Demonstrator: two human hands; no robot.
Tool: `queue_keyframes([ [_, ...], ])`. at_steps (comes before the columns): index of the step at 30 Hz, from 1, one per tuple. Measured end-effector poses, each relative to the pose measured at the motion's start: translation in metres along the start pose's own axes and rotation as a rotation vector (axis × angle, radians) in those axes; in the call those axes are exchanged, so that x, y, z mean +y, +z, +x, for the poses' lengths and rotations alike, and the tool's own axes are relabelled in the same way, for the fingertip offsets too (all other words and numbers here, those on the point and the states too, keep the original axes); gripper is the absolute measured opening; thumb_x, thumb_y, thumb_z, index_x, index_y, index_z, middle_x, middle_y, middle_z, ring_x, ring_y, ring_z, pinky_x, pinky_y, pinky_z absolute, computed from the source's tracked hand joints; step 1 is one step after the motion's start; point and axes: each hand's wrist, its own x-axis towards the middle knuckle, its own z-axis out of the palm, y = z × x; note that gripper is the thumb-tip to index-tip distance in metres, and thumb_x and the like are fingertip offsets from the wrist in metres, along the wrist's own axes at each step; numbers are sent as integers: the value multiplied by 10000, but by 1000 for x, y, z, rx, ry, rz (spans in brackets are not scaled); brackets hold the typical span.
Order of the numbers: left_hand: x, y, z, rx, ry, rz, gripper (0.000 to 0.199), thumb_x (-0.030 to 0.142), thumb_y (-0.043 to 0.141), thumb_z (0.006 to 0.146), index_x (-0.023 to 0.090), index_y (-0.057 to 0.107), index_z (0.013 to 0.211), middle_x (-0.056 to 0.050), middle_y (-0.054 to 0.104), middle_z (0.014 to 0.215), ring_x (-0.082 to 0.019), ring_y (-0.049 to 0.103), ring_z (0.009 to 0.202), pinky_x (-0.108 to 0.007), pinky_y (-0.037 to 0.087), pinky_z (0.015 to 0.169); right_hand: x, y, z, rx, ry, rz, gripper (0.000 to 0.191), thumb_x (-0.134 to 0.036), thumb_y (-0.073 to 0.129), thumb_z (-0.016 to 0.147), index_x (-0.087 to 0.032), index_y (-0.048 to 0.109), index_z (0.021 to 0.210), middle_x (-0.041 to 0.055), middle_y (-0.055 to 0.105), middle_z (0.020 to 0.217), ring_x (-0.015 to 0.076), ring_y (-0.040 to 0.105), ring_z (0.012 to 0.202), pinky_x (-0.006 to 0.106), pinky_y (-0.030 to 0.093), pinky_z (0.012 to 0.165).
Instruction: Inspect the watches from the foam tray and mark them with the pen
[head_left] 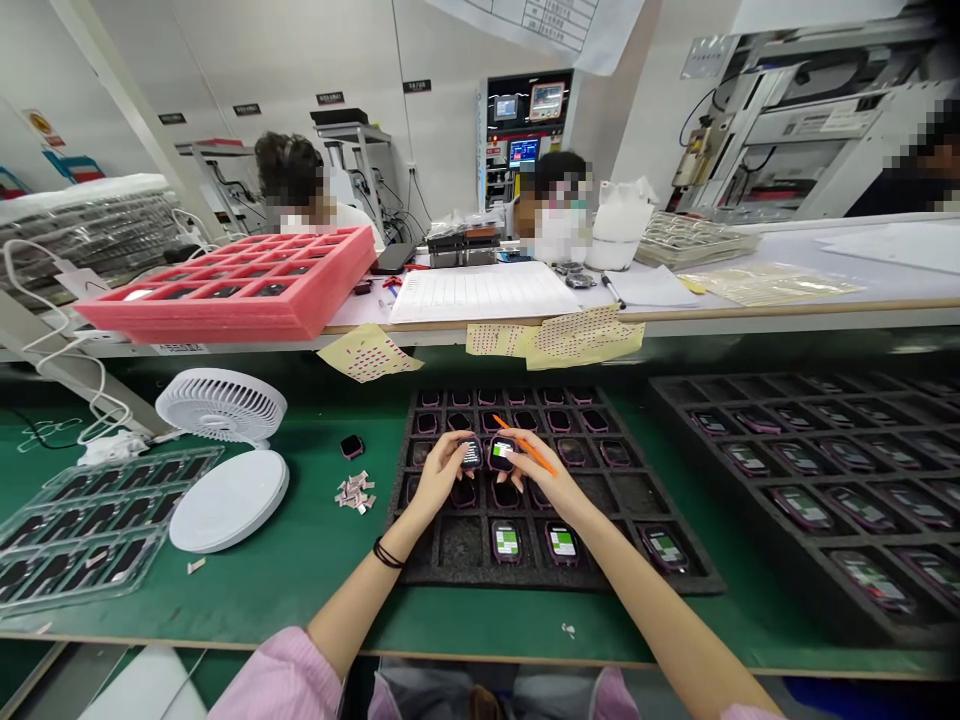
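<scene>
Above a black foam tray (570, 578), my left hand (441, 468) is closed on a smartwatch (471, 454) whose lit screen shows lines of text. My right hand (534, 462) grips another smartwatch (501, 453) with a green and white screen. An orange stick-like tool (525, 444), perhaps a pen, also rests in the right hand, slanting across its back. The two watches are held side by side, close together. Several watches fill the tray's compartments, mostly dark; in the front row, a watch (507, 541) and its neighbour (562, 542) have lit green and white screens.
A second foam tray (675, 392) of watches lies at right. On the left stand a white fan (229, 500), a clear tray (161, 540), a loose watch (352, 446) and small paper-like pieces (355, 492). A shelf edge (712, 322) crosses behind, bearing a pink foam tray (300, 315). People sit beyond.
</scene>
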Motion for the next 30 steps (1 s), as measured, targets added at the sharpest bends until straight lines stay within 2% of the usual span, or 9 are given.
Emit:
queue_keyframes([
  [4,-1,2,-2,-20,4,-19,399,468,591,801,172,540,1064,-67,632,1000,-94,563,599,-204,422,472,0,0,0,-28,-11,-23,353,-378,609,813,-219,531,1118,24,620,791,146,624,585,246,422,457],
  [9,1,3,-4,-46,3,-53,404,435,609,789,166,531,1079,-78,612,1019,-121,576,687,-222,465,532,5,-1,1,-4,-14,2,317,-376,583,834,-224,552,1111,38,622,847,167,644,620,254,429,455],
  [19,3,2,-5,-56,1,-62,416,410,618,784,170,514,1107,-80,615,1024,-89,555,612,-197,379,473,9,-2,1,22,-8,42,289,-367,581,834,-219,564,1082,30,629,815,170,651,592,255,422,448],
  [23,2,1,-5,-60,-6,-56,401,422,578,809,173,517,1117,-79,621,1034,-103,573,631,-206,389,482,7,0,2,32,-7,33,294,-383,585,825,-221,567,1069,26,624,808,168,649,588,256,426,442],
  [27,-1,1,-4,-57,6,-42,444,415,630,768,179,514,1125,-79,616,1049,-105,571,632,-203,381,473,6,0,2,48,-17,7,297,-378,616,801,-224,564,1049,15,625,792,160,639,571,250,423,428],
  [30,-2,1,-3,-48,6,-21,399,437,588,799,171,534,1090,-64,626,979,-95,558,586,-209,382,471,5,0,2,55,-17,-14,282,-371,613,805,-222,564,1040,9,621,772,151,633,560,248,419,429],
])
